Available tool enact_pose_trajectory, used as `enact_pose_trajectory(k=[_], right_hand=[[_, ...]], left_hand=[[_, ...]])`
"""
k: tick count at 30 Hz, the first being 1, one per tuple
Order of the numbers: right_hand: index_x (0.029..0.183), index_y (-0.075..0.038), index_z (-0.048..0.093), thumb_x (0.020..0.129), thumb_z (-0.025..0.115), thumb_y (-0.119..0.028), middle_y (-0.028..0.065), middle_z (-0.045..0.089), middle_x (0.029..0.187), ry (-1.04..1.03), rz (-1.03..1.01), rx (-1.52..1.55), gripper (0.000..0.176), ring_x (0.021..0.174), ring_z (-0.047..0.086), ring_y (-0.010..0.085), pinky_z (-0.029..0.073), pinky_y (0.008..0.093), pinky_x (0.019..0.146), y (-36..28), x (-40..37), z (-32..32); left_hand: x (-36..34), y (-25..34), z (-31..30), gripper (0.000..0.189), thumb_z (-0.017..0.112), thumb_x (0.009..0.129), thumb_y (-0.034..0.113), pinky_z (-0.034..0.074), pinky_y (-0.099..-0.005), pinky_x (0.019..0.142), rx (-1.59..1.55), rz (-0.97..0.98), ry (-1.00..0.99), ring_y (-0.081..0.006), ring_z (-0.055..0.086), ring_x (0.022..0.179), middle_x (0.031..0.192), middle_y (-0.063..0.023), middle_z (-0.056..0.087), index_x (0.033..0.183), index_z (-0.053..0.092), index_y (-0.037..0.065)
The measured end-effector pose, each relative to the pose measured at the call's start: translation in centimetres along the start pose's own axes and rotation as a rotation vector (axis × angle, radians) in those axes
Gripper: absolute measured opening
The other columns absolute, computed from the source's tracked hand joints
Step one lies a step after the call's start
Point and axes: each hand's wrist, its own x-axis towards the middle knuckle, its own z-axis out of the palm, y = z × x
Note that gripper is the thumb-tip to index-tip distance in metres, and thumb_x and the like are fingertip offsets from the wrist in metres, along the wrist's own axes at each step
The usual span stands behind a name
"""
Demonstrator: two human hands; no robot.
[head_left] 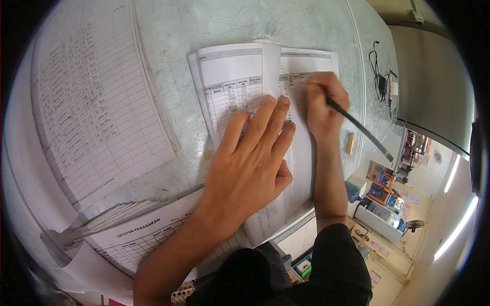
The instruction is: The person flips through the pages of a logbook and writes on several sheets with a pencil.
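My left hand (258, 145) lies flat with spread fingers on a folded printed sheet (232, 66) that has columns of handwritten figures. Just to its right, my right hand (327, 104) grips a long black pen (362, 130) whose back end points down to the right. That hand rests on a second printed form (309, 64), partly covered by the folded sheet. The pen's tip is hidden behind the fingers.
A thick stack of handwritten forms (102, 102) lies at the left of the scratched metal table (204, 23). Below it is a printed form (138, 239) on more papers. A small yellowish block (350, 143) sits right of my right wrist; a black cable and adapter (382, 81) lie farther off.
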Motion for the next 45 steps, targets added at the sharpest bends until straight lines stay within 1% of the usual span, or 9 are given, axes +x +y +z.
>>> enact_pose_trajectory(k=[3,6,9,10,17,33,36,42,45], right_hand=[[0.09,0.001,0.058,0.086,0.054,-0.002,0.003,0.059,0.078,0.17,0.086,0.321,0.006,0.069,0.051,0.0072,0.042,0.021,0.061,1.2,0.2,0.1],[0.095,0.001,0.057,0.086,0.055,0.0,0.0024,0.059,0.079,0.13,0.063,0.197,0.01,0.068,0.052,0.0072,0.043,0.0211,0.062,0.0,0.8,0.8],[0.096,0.001,0.057,0.084,0.058,0.001,0.0029,0.059,0.08,0.013,0.07,0.31,0.012,0.068,0.052,0.007,0.044,0.0207,0.063,0.3,0.3,0.3],[0.093,0.001,0.059,0.081,0.058,0.002,0.0029,0.059,0.076,0.082,0.118,0.395,0.012,0.067,0.053,0.0073,0.043,0.0206,0.062,-0.4,0.2,0.6],[0.078,-0.001,0.06,0.073,0.054,0.002,0.0035,0.059,0.065,-0.082,-0.058,0.033,0.008,0.054,0.051,0.0075,0.041,0.0221,0.05,-0.2,0.0,-0.2],[0.081,0.0,0.058,0.077,0.053,0.001,0.0034,0.055,0.065,-0.218,-0.126,-0.08,0.007,0.056,0.046,0.0082,0.039,0.022,0.053,0.1,0.1,0.0],[0.08,-0.002,0.058,0.075,0.06,-0.003,0.0074,0.054,0.061,-0.18,-0.119,-0.073,0.005,0.051,0.05,0.0143,0.041,0.0266,0.048,0.0,0.2,0.1],[0.08,-0.003,0.059,0.075,0.061,-0.003,0.0062,0.054,0.061,-0.173,-0.114,-0.024,0.005,0.05,0.05,0.0128,0.041,0.0264,0.048,0.0,0.2,0.1],[0.082,0.0,0.06,0.077,0.052,0.002,0.0011,0.054,0.065,-0.194,-0.113,-0.07,0.01,0.056,0.046,0.0065,0.038,0.0214,0.052,0.0,0.0,0.0]], left_hand=[[0.0,0.0,-0.1,0.044,0.062,0.067,0.021,0.029,-0.0442,0.101,0.005,-0.006,0.003,-0.0257,0.039,0.126,0.135,-0.0102,0.047,0.109,0.063,0.007],[-0.2,0.0,0.0,0.044,0.062,0.066,0.021,0.029,-0.0438,0.101,0.006,-0.008,0.0,-0.0253,0.039,0.126,0.134,-0.0103,0.047,0.108,0.063,0.007],[-0.1,0.0,0.0,0.044,0.062,0.066,0.021,0.028,-0.0441,0.102,0.007,-0.009,0.005,-0.0253,0.039,0.125,0.134,-0.0105,0.047,0.108,0.063,0.007],[-0.1,0.0,0.1,0.044,0.062,0.066,0.021,0.029,-0.0442,0.101,0.007,-0.009,0.006,-0.0254,0.039,0.125,0.134,-0.0105,0.048,0.108,0.063,0.006],[0.1,0.0,-0.1,0.044,0.062,0.067,0.02,0.031,-0.0457,0.1,0.016,0.0,0.0,-0.0263,0.04,0.125,0.134,-0.0108,0.048,0.109,0.062,0.006],[0.0,0.0,-0.1,0.041,0.061,0.069,0.02,0.03,-0.0475,0.1,0.022,0.004,0.008,-0.0267,0.04,0.125,0.134,-0.0101,0.049,0.108,0.064,0.007],[0.0,0.0,-0.1,0.041,0.06,0.069,0.02,0.03,-0.0472,0.1,0.024,0.001,0.001,-0.0268,0.041,0.125,0.134,-0.0102,0.049,0.108,0.064,0.007],[0.2,0.0,-0.2,0.042,0.061,0.069,0.021,0.03,-0.0467,0.1,0.028,-0.001,-0.004,-0.0267,0.041,0.125,0.133,-0.0099,0.05,0.108,0.064,0.007],[0.1,0.0,-0.2,0.043,0.061,0.068,0.02,0.03,-0.0462,0.099,0.021,-0.001,-0.006,-0.0267,0.041,0.125,0.133,-0.0097,0.05,0.109,0.064,0.007]])
